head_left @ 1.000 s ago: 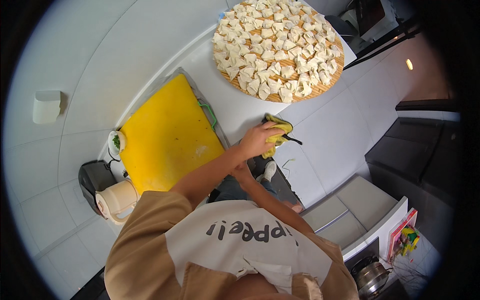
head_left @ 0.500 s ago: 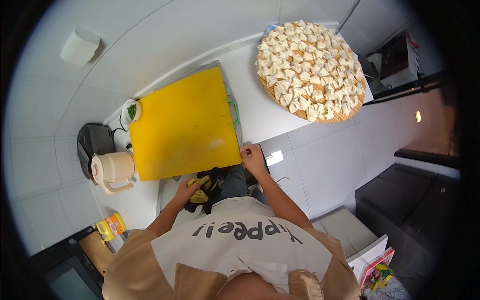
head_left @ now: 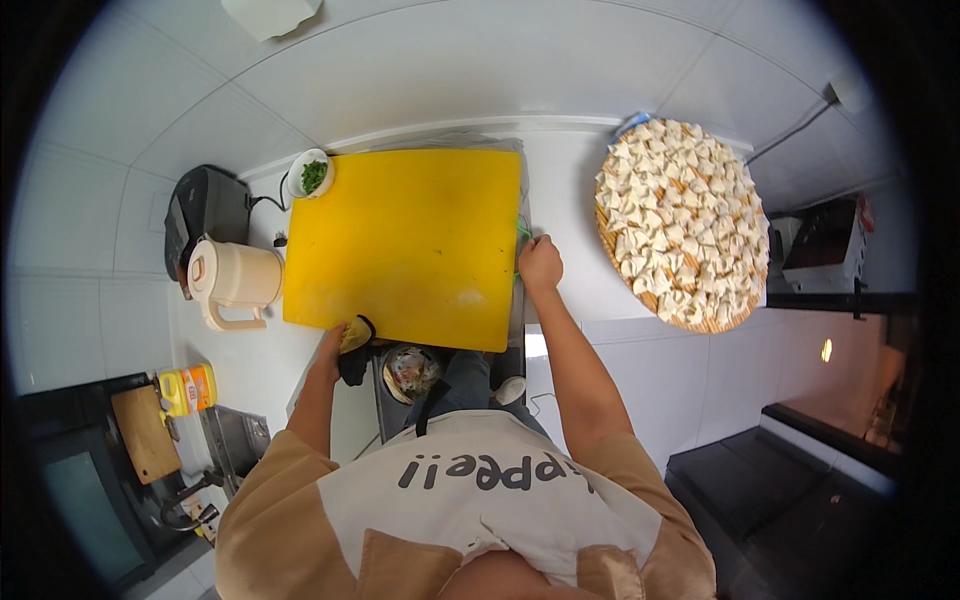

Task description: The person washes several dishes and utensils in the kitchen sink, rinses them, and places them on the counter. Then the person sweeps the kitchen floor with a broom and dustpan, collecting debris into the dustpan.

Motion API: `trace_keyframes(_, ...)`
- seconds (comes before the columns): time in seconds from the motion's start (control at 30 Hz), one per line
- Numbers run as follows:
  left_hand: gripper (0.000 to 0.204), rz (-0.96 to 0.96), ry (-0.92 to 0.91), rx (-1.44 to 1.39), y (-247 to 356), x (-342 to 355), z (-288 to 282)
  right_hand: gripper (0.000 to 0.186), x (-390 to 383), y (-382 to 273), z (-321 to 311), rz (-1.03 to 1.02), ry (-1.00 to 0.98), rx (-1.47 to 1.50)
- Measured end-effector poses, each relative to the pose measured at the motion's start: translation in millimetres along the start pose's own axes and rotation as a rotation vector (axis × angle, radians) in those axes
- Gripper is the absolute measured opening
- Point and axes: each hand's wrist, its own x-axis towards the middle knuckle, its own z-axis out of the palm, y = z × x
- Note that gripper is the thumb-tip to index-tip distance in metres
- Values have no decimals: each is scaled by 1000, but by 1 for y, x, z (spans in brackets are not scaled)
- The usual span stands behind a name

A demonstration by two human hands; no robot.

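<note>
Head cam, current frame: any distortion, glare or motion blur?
All head view: corners fall to black; seams on the back wall bow near the rim; a small warm bright spot shows far right; a white patch, likely a reflection, sits off the lower right of the yellow board; board and right hand show no strong motion blur.

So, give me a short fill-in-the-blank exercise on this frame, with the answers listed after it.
1. The right hand is closed at the handle of the yellow board; that handle is coloured ____.
2. The yellow cloth is held in the person's ____ hand.
3. The round tray of dumplings stands to the ____ of the yellow board.
4. The small bowl at the far left corner of the board is coloured ____.

Missing words: green; left; right; white.
</note>
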Motion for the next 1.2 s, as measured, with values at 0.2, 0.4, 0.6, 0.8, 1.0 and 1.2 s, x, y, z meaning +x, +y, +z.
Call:
trace_keyframes(0.2,43,-24,114,-29,-3,-4,8,33,21,-14,-8,-73,-162,-251)
trace_keyframes(0.4,42,5,61,-70,-22,0,32,21,29,-3,-15,-89,-63,-335)
trace_keyframes(0.6,45,22,142,84,-41,16,48,13,48,4,-18,-84,94,-358)
trace_keyframes(0.8,46,24,174,84,-34,-4,93,20,70,3,-9,14,238,-384)
trace_keyframes(1.0,48,-14,208,137,-26,-17,126,33,88,1,-4,115,276,-371)
trace_keyframes(1.2,49,53,105,105,-35,-12,129,27,95,-2,-4,156,332,-348)
